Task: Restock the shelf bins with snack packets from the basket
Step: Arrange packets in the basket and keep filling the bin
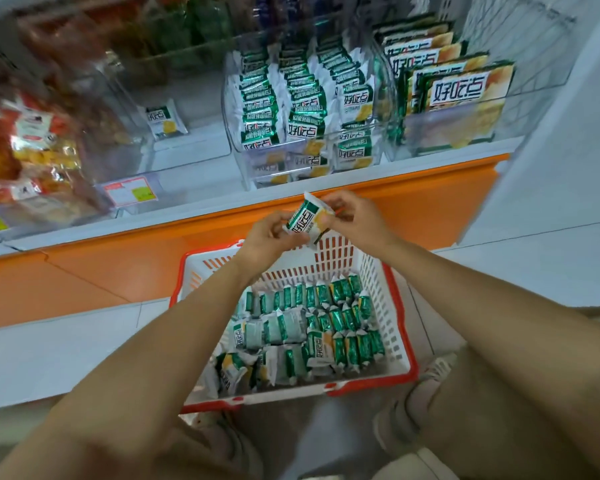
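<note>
Both hands are up over the basket, sharing one snack packet (308, 219): the left hand (269, 237) pinches its lower left edge, the right hand (355, 220) pinches the upper right corner, fingers curled on the wrapper. The packet sits tilted between them, above the far rim of the white-and-red basket (400, 327), just short of the shelf's orange front edge (430, 188). This looks like a light, soft, crinkly pouch, likely slippery foil with a brittle biscuit inside, so a gentle pinch at the sealed end flaps seems the place to hold, not a squeeze across the middle. Below, the basket holds plenty more green-and-white packets (326, 327), some in rows, some tumbled. Ahead on the shelf, the clear middle bin (236, 147) is packed with upright rows of the same packets; the clear bin to its left (194, 147) holds only one packet (165, 117), so it looks like the likely target. Further right, a bin of larger bags (458, 84) stands full.
</note>
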Available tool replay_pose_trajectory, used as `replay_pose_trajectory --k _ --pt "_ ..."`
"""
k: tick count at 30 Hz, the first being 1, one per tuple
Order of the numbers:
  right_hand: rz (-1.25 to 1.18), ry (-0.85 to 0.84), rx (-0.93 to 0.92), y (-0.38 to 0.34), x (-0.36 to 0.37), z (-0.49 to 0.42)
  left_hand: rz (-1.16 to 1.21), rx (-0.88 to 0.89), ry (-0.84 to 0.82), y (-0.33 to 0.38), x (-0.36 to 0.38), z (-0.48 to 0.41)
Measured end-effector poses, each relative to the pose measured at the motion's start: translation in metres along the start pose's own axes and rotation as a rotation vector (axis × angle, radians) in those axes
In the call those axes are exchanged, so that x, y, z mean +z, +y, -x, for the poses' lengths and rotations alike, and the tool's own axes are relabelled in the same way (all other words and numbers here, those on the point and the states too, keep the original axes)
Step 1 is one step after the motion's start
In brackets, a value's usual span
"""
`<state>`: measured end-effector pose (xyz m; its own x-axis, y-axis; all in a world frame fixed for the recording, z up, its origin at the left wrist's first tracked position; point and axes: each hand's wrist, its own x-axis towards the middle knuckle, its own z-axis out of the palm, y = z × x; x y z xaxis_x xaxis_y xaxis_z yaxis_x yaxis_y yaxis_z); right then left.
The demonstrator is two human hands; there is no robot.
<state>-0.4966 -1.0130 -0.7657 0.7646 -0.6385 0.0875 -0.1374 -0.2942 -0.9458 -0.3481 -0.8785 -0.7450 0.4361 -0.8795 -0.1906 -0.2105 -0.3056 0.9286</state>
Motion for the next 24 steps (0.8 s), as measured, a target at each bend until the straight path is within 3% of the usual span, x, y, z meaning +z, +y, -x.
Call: replay_pose_trajectory --k 3,11,16,20,24 --pt "-0.005 0.024 -0.005 -0.011 -0.015 0.000 -0.009 0.062 0.122 0.020 0.002 -0.002" --pt "0.105 0.183 -0.179 -0.041 -0.065 -0.008 -0.201 0.346 0.218 0.084 0.021 -0.016" --pt "0.208 0.380 -0.317 -0.053 -0.093 -0.022 -0.382 0.475 0.347 0.128 0.027 -0.050" --pt "0.320 0.482 -0.366 -0.043 -0.106 -0.044 -0.482 0.496 0.406 0.149 0.030 -0.086" --pt "0.325 0.431 -0.356 -0.038 -0.109 -0.054 -0.600 0.395 0.404 0.151 0.034 -0.116"
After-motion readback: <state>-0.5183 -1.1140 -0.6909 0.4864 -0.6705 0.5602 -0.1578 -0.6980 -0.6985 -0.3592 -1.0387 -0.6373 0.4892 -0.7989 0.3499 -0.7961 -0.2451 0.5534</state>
